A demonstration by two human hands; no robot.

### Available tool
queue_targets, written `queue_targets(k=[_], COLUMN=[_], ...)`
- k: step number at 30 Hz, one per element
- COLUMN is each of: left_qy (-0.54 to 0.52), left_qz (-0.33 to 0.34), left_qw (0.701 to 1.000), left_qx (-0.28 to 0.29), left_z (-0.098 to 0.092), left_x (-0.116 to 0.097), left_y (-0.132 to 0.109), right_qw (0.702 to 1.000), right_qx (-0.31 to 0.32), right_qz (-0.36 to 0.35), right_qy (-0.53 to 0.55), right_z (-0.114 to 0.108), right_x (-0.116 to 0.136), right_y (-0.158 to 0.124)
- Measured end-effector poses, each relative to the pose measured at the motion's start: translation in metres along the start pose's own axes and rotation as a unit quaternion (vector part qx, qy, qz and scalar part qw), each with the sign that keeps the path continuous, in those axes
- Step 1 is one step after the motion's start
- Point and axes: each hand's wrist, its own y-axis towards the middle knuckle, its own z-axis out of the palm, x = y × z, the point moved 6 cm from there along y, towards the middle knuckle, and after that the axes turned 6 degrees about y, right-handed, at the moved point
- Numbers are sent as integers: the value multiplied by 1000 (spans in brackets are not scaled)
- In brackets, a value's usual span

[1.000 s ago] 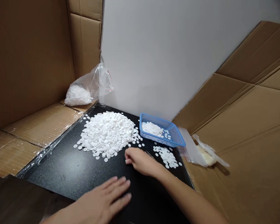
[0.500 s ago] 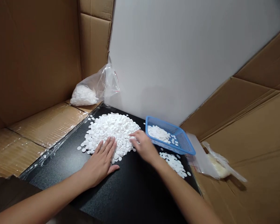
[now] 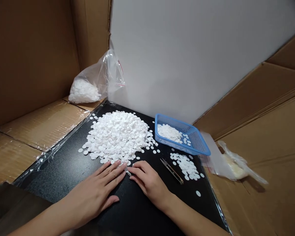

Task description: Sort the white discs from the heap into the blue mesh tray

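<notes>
A large heap of small white round discs (image 3: 120, 131) lies on the black tabletop (image 3: 64, 167). My left hand (image 3: 95, 186) is palm down with fingers stretched out, its fingertips on discs at the heap's near edge. Close beside them, my right hand (image 3: 149, 183) has curled fingers, thumb and forefinger a little apart, at a loose white disc (image 3: 129, 173). I see no disc gripped in it. Right of this hand lies a pair of thread snips (image 3: 171, 171). A smaller group of white discs (image 3: 186, 167) is beyond the snips.
A blue plastic basket (image 3: 199, 151) with white discs inside stands at the back right. A clear bag of white pieces (image 3: 85, 91) sits on cardboard at the back left. Another plastic bag (image 3: 238, 168) lies at right. A grey-white panel (image 3: 186, 59) and cardboard walls enclose the table.
Both hands have moved toward me, from the heap to its near edge. My right hand has drawn away from the heap's right side; the snips now show. The view has shifted slightly.
</notes>
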Motion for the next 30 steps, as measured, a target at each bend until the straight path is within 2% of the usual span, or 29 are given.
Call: queue_targets(k=[3,6,10,12,19,25,30], left_qy=[-47,-41,44,89,163,157,167], left_qz=[22,29,-37,-55,-73,-11,-31], left_qw=[998,998,998,994,979,985,982], left_qx=[26,40,-18,-44,-99,-66,-84], left_z=[-4,-3,0,3,4,7,8], left_x=[-3,-2,7,9,9,-4,-2], left_y=[-4,-7,-3,1,12,8,-1], right_qw=[1000,998,991,988,992,998,991], right_qx=[-14,-5,87,101,38,-20,-90], right_qz=[16,46,50,56,55,33,101], right_qy=[8,-36,-89,-98,-108,-52,8], right_z=[-5,-7,1,1,-11,-16,-27], right_x=[-1,-6,-7,-6,2,11,-1], right_y=[-3,5,16,15,-12,-24,-22])
